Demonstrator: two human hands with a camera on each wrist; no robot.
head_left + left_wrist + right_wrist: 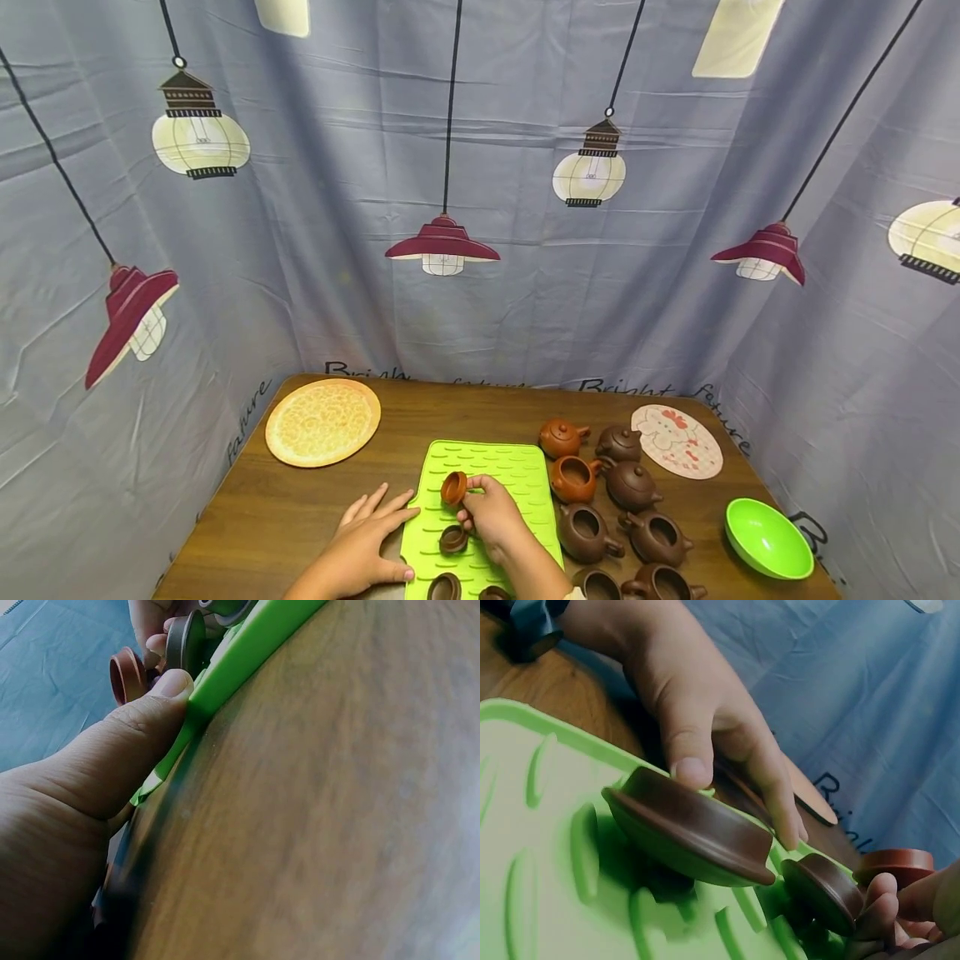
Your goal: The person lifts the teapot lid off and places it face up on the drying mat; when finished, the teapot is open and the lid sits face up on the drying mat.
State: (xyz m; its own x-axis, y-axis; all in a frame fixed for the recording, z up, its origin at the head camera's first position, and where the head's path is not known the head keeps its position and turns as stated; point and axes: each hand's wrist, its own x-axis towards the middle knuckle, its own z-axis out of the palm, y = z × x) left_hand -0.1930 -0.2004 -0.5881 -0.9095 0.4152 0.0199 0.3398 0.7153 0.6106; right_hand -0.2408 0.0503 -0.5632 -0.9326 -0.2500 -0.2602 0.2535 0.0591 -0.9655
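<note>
My right hand (pixel 492 515) pinches a small orange-brown teapot lid (pixel 453 488) above the green ridged mat (pixel 498 460), its hollow underside facing the head camera. Just below it, a dark brown lid (pixel 453 540) lies upside down on the mat. Nearer the front are two more dark lids, one large in the right wrist view (pixel 694 829). My left hand (pixel 363 546) rests at the mat's left edge with fingers spread. In the left wrist view, its thumb (pixel 124 742) touches the green rim. The right fingertips are partly hidden behind lids there.
Right of the mat stand several teapots: an orange one with a lid (pixel 561 438), an open orange one (pixel 576 479), and dark brown ones (pixel 587 533), some open. A green bowl (pixel 768 538) sits far right. Round placemats, yellow (pixel 322 422) and pink (pixel 677 442), lie towards the back.
</note>
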